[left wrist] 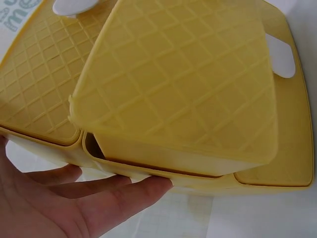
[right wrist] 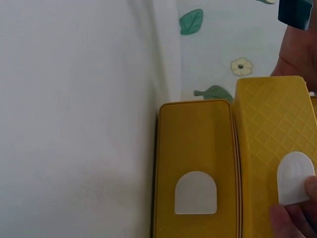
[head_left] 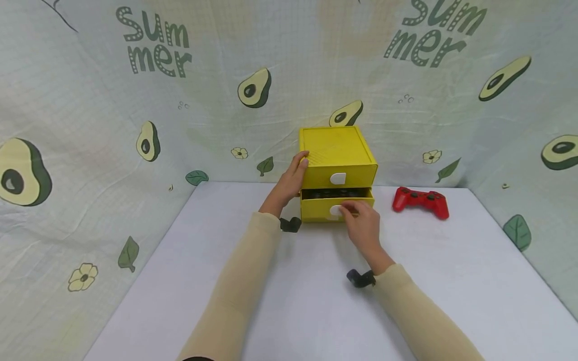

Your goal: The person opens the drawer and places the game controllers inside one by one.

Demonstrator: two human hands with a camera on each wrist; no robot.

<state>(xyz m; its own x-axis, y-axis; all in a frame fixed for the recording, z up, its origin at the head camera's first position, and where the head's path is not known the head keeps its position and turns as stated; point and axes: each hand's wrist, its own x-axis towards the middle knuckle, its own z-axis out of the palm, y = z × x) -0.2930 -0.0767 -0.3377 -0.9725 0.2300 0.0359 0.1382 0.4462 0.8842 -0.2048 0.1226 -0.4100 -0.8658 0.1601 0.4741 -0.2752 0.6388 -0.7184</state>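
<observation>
A small yellow drawer cabinet [head_left: 336,145] stands at the back of the table. Its middle drawer [head_left: 311,208] is pulled partly out, and dark contents [head_left: 336,193] show inside. My right hand [head_left: 365,225] pinches the white handle [right wrist: 292,173] of that drawer between thumb and fingers. Against the cabinet's left side rests my left hand [head_left: 291,183], its fingers [left wrist: 133,193] extended along the wall beside the drawer opening. The top drawer, with its own white handle [head_left: 337,178], is closed. Below the pulled drawer, the bottom drawer [right wrist: 195,144] is closed too.
A red game controller [head_left: 421,200] lies on the white table [head_left: 307,301], to the right of the cabinet. Behind the cabinet hangs a cloth [head_left: 289,60] printed with avocados and leaves. Dark wrist cameras [head_left: 361,278] sit at both wrists.
</observation>
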